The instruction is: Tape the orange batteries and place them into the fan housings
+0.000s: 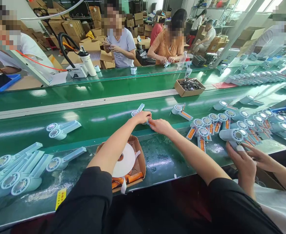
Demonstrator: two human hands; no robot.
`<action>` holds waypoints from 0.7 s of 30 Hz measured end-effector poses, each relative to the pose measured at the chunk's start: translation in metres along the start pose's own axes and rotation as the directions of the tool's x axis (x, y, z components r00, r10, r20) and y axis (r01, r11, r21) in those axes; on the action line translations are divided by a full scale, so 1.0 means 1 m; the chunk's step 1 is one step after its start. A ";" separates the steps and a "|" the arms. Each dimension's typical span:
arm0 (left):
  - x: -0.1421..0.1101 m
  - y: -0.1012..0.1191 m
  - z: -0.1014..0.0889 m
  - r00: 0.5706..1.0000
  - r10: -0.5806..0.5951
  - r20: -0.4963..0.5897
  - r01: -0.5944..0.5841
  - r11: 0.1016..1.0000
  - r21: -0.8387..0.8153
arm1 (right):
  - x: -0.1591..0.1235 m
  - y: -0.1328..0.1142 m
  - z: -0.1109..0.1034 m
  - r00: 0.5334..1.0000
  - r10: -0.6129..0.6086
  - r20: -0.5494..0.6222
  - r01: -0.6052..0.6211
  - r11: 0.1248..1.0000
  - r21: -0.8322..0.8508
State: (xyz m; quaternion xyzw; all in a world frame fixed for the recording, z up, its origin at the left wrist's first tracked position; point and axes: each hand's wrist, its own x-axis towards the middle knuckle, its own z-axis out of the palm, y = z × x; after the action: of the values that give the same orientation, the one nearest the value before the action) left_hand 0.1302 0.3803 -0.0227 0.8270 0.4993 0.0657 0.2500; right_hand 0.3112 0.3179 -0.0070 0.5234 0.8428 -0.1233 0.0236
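My left hand [143,117] and my right hand [159,126] meet over the near edge of the green conveyor belt. Both have their fingers closed around a small light-blue part [148,122], probably a handheld fan housing, which they mostly hide. Just behind my left hand lies a light-blue fan housing [138,110] with a round head and an open handle. Below my forearms stands a cardboard box [143,159] holding a roll of white tape [124,160] and several orange battery cells [134,177].
Light-blue housings [26,182] lie at left; others with orange cells [202,133] crowd the right. A co-worker's hands [242,162] hold a housing [230,135] close by at right. On the far side sit a box of small dark parts [189,87] and a white bottle [87,63]; co-workers sit opposite.
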 end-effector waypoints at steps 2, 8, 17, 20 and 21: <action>0.004 0.004 0.002 1.000 -0.012 -0.007 0.012 1.000 -0.016 | 0.003 -0.004 -0.002 0.999 0.021 0.049 -0.017 0.998 -0.065; 0.002 0.008 -0.005 0.987 -0.079 -0.137 0.078 0.997 -0.015 | 0.008 -0.004 -0.011 0.996 0.037 0.087 -0.022 0.986 -0.163; -0.075 -0.016 -0.047 0.894 -0.337 -0.296 0.351 0.936 -0.008 | 0.030 0.019 -0.023 0.988 0.143 -0.062 -0.152 0.969 -0.197; -0.136 -0.017 -0.070 0.845 -0.376 -0.380 0.404 0.915 -0.006 | 0.040 0.026 -0.016 0.978 0.171 -0.120 -0.191 0.965 -0.181; -0.166 -0.016 -0.074 0.826 -0.388 -0.409 0.423 0.906 -0.006 | 0.041 0.027 -0.013 0.976 0.168 -0.138 -0.191 0.967 -0.169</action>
State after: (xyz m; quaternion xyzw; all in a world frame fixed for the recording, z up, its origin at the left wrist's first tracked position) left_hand 0.0090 0.2700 0.0571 0.6804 0.7063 0.1581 0.1152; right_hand 0.3179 0.3681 -0.0067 0.5998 0.7995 -0.0112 0.0306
